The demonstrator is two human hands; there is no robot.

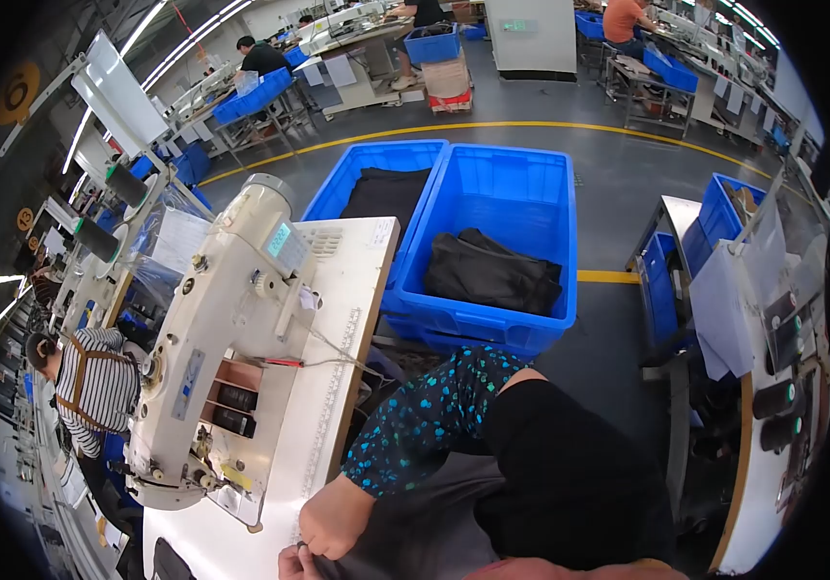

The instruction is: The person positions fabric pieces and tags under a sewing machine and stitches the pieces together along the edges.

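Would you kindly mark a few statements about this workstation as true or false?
1. The right hand is close to the left hand. True.
2. The sleeve on the right forearm is plain white. False: the sleeve is dark with blue-green spots.
3. Dark cloth lies in both blue bins beside the table. True.
4. The sewing machine's display is unlit. False: the display is lit.
5. A yellow line curves across the floor. True.

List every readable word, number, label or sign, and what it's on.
"6": round orange sign, upper left.
"13": smaller orange sign below it.
Too small or blurred: display and plate on the sewing machine, measuring strip and corner label on its table, green panel on the white pillar.
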